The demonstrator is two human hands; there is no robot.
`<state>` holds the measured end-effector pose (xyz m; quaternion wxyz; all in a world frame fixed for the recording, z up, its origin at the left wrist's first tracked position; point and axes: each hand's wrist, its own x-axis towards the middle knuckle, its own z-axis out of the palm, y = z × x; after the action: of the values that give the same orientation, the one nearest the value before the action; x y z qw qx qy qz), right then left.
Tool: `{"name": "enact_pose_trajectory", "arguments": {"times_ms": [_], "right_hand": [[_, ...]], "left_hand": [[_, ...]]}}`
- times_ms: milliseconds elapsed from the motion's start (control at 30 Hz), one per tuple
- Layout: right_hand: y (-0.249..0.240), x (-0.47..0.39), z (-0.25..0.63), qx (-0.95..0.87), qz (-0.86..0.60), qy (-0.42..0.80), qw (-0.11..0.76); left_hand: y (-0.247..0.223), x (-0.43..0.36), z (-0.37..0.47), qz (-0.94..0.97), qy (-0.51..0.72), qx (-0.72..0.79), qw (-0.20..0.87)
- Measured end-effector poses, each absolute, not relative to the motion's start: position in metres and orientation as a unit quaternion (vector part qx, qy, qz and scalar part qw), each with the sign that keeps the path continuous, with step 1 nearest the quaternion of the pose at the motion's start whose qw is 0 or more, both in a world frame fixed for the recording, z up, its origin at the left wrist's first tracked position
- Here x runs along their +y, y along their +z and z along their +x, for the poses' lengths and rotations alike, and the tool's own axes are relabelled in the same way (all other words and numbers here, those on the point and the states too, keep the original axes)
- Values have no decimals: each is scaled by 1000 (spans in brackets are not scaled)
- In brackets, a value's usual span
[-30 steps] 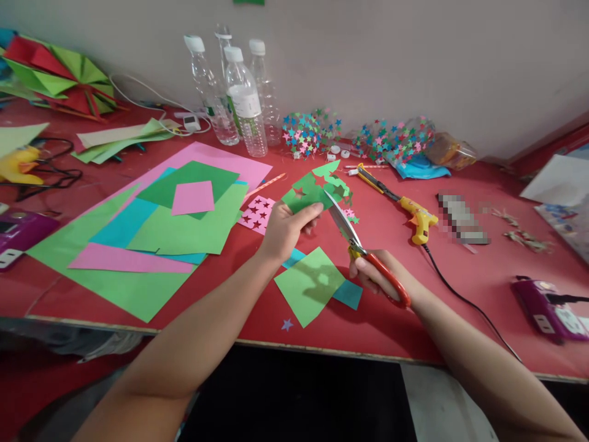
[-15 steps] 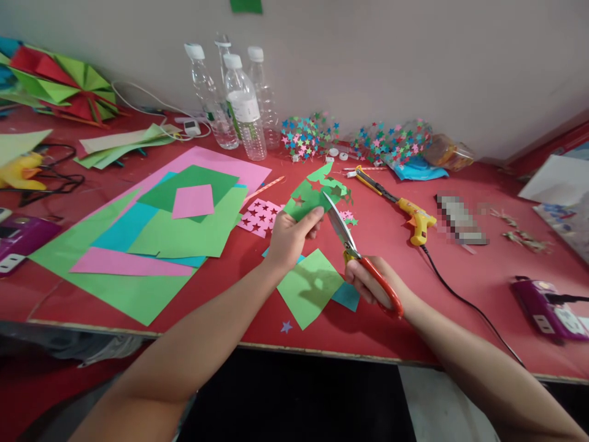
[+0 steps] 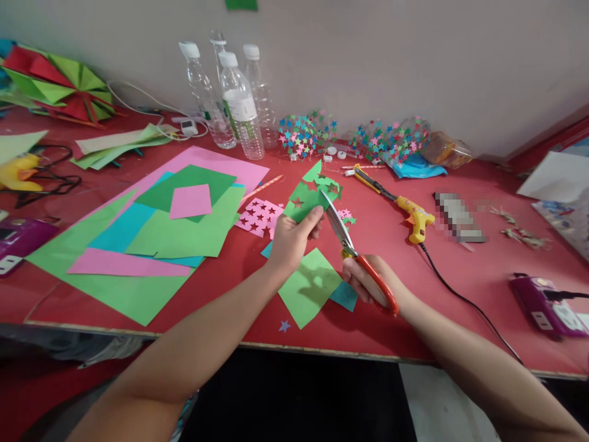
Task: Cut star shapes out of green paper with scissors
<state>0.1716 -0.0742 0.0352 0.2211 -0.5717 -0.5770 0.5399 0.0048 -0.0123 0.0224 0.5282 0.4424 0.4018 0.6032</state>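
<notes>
My left hand (image 3: 293, 240) pinches a piece of green paper (image 3: 307, 197) with star-shaped holes in it. Red-handled scissors (image 3: 341, 228) are in my right hand (image 3: 368, 279), their blades against the paper's right side and looking nearly closed. Below lie a light green square of paper (image 3: 310, 287) and a teal piece (image 3: 344, 297) partly under it. A pink sheet with star cut-outs (image 3: 257, 216) rests behind my left hand. Several small pink and green paper stars (image 3: 346, 218) sit beyond the scissors. One purple star (image 3: 284, 326) is near the table's front edge.
Stacked coloured sheets (image 3: 184, 242) cover the left of the red table (image 3: 464, 328). Plastic bottles (image 3: 243, 113) and star-filled clear containers (image 3: 391, 136) stand along the wall. To the right are a box cutter (image 3: 365, 179), a yellow glue gun (image 3: 415, 220) with cord, and a purple power strip (image 3: 550, 307).
The whole view has shifted slightly. The green paper has turned a little in my left hand, and its cut right edge hangs differently by the blades.
</notes>
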Motion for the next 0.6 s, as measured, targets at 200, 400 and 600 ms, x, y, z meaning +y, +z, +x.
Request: {"name": "enact_pose_trajectory", "arguments": {"times_ms": [200,400,600], "right_hand": [[33,-74,173,-575,-579,537,215],[32,-73,176,-598,-579,512,214],[37,-73,176,-591,-585,513,213]], "left_hand": [[22,-10,4,439,596,413,531],[20,-9,3,447,596,401,533],[24,-10,2,446,592,398,540]]}}
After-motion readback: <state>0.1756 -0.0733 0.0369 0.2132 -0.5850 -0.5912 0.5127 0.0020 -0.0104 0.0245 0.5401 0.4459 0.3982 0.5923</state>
